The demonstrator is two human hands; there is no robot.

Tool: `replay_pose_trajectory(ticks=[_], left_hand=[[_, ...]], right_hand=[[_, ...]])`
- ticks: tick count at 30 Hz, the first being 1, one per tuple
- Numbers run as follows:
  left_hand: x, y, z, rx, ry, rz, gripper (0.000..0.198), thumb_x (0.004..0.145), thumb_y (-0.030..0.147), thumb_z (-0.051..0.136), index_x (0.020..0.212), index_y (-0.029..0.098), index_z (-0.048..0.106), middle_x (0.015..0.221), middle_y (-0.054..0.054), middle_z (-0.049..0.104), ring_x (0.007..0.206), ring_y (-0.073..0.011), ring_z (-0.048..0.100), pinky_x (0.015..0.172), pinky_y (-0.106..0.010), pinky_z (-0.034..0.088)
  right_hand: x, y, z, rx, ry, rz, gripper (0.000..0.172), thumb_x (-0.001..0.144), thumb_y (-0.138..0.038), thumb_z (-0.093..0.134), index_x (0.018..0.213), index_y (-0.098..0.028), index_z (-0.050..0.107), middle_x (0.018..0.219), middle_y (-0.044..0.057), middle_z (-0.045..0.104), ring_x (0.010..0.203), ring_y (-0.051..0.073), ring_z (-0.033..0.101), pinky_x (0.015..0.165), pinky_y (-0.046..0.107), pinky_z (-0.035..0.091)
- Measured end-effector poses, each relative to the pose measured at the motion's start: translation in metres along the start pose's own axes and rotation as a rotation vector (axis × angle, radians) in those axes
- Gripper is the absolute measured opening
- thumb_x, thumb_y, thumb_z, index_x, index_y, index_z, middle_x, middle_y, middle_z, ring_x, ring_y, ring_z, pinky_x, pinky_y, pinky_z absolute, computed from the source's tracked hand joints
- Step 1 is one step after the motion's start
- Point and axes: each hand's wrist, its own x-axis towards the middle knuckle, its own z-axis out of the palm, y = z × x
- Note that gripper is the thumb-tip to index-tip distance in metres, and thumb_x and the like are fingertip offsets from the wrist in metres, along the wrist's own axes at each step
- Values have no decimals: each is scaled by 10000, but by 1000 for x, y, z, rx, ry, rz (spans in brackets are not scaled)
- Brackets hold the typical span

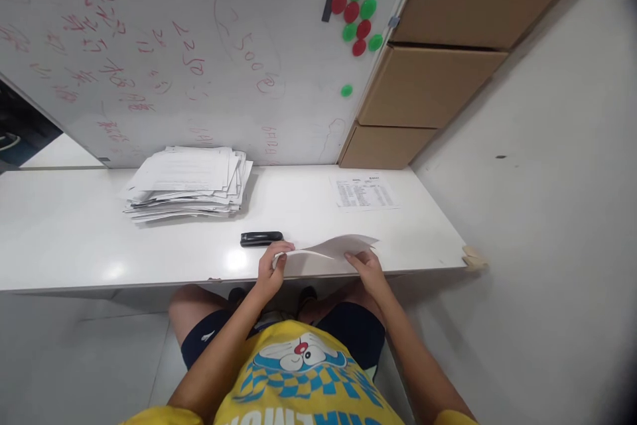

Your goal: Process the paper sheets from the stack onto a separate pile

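Both hands hold up white paper sheets (343, 247) at the front edge of the white table. My left hand (271, 271) pinches their left end between thumb and fingers. At the right end, my right hand (367, 268) is closed on the paper, with the thumb in front and the fingers mostly behind it. The sheets bow upward between the hands, and one layer stands apart from another. How many there are I cannot tell. A black stapler (261, 239) lies on the table just beyond my left hand.
A thick, uneven stack of papers (186, 180) stands at the back left. A printed sheet (365, 193) lies flat at the back right. Behind the table are a whiteboard (298, 126) with red writing and round magnets (351, 12), and stacked cardboard boxes (398, 87). A wall (557, 166) bounds the right.
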Motion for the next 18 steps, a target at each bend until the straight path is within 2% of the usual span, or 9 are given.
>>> replay_pose_trajectory(ticks=[2,4,6,9,12,15,18], left_hand=[[-1,3,-7,-13,-61,35,240,970,302,426,1022,209,641,1001,-95,683,1009,-220,625,906,-429,482],[-5,5,-14,-5,-105,6,241,964,307,431,1053,215,635,1019,-97,681,1026,-228,621,911,-442,483],[-10,5,-18,13,-118,-46,232,947,328,459,1060,224,632,1030,-95,677,1027,-231,620,907,-439,490],[-20,5,-19,47,-101,-115,221,916,348,496,1026,230,647,1032,-89,680,1026,-239,621,907,-432,496],[-28,0,-19,127,-49,-280,229,901,342,495,995,216,661,981,-81,697,954,-238,649,861,-416,522],[-30,-6,-21,191,-94,-380,243,870,344,517,992,206,675,953,-80,712,897,-249,665,804,-411,545],[-24,-5,-23,187,-126,-380,222,838,289,525,975,211,682,996,-79,707,960,-255,654,874,-423,524]], right_hand=[[-2,-16,-5,-26,-93,-81,311,779,-483,662,969,-238,680,995,62,720,1000,258,632,922,399,468],[-5,-29,-7,-64,-190,-127,242,816,-451,625,922,-247,700,993,58,714,1017,250,624,940,384,455],[-8,-37,-5,-81,-233,-129,223,821,-447,611,844,-248,708,941,56,713,986,249,628,927,379,459],[-10,-35,-1,-40,-170,-141,228,825,-456,602,821,-249,699,923,55,705,977,249,623,912,372,461],[-13,-24,2,-45,-36,-103,300,761,-529,654,789,-232,687,863,58,699,901,256,625,855,375,479],[-19,-16,4,-91,30,-21,370,702,-588,686,732,-219,675,765,53,691,802,256,621,797,386,494],[-25,-18,4,-54,10,-76,320,779,-545,633,825,-236,699,899,65,709,925,262,626,881,379,474]])
